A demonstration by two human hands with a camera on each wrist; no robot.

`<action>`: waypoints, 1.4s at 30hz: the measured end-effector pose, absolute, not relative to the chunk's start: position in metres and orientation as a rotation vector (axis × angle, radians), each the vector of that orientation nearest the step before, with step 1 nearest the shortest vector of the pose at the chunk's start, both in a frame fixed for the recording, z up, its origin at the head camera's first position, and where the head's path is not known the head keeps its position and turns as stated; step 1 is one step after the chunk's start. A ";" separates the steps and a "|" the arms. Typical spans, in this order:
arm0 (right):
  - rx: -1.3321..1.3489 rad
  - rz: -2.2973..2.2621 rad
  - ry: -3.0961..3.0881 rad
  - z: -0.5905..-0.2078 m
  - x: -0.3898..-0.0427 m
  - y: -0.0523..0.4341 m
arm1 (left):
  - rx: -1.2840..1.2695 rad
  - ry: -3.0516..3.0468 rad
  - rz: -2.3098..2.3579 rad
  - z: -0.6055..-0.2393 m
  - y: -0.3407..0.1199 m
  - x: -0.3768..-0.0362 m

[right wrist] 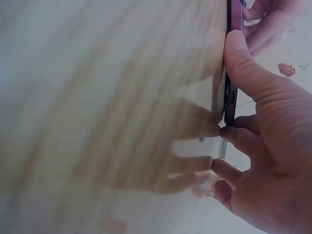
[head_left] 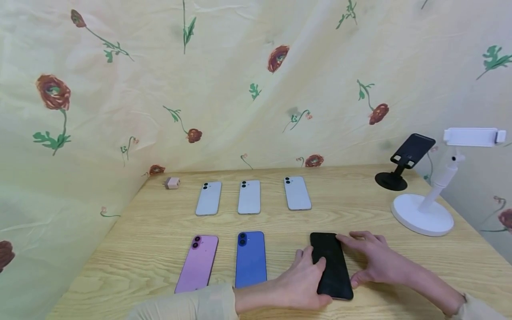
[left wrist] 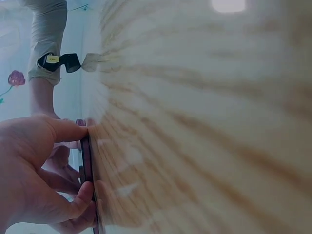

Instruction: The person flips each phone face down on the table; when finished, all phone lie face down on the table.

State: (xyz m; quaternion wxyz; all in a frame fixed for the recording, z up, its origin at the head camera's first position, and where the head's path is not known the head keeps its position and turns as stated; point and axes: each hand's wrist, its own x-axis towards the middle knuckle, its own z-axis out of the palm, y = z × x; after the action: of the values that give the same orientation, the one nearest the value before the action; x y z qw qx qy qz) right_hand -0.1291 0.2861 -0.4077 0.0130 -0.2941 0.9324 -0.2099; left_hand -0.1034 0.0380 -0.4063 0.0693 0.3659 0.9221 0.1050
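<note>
A phone (head_left: 334, 271) with a black screen lies face up at the front of the wooden table; a pinkish side edge shows in the right wrist view. My left hand (head_left: 298, 282) grips its left side, thumb at the bottom corner and fingers by the left edge and over the screen. From the other side my right hand (head_left: 378, 260) holds it, index finger at the top right corner and thumb low on the right edge. Left of my hands lie a blue phone (head_left: 250, 258) and a purple phone (head_left: 198, 262), backs up, partly covered by my left arm.
Three white phones (head_left: 249, 197) lie backs up in a row farther back. A small pink charger plug (head_left: 173, 182) sits at the back left. At the right stand a black phone stand (head_left: 404, 155) and a white one (head_left: 424, 215) with a round base. A flowered cloth (head_left: 224, 89) hangs behind.
</note>
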 end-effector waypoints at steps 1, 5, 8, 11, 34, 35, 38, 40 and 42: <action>-0.913 -0.657 2.907 -0.408 -0.129 0.286 | 1.108 2.771 0.318 -0.407 0.038 -0.104; -0.935 -0.648 2.929 -0.410 -0.129 0.284 | 1.108 2.759 0.331 -0.408 0.037 -0.104; -0.946 -0.643 2.943 -0.411 -0.129 0.283 | 1.093 2.758 0.334 -0.409 0.038 -0.105; -0.943 -0.648 2.949 -0.411 -0.130 0.283 | 1.076 2.755 0.335 -0.408 0.039 -0.105; -0.918 -0.771 2.930 -0.406 -0.126 0.284 | 1.072 2.681 0.521 -0.408 0.030 -0.107; -0.912 -0.774 2.931 -0.405 -0.126 0.284 | 1.067 2.679 0.527 -0.408 0.030 -0.107; -0.906 -0.776 2.941 -0.405 -0.125 0.284 | 1.053 2.671 0.556 -0.408 0.029 -0.107; -0.925 -0.774 2.952 -0.405 -0.125 0.284 | 1.052 2.668 0.576 -0.409 0.028 -0.106; -0.941 -0.774 2.965 -0.405 -0.126 0.285 | 1.052 2.665 0.600 -0.409 0.027 -0.106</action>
State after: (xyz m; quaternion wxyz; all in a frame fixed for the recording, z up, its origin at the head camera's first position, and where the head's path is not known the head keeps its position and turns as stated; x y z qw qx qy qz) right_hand -0.1256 0.2846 -0.4050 -0.0321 -0.2933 0.9245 -0.2414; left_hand -0.1062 0.0272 -0.4090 0.1071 0.3572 0.9052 0.2038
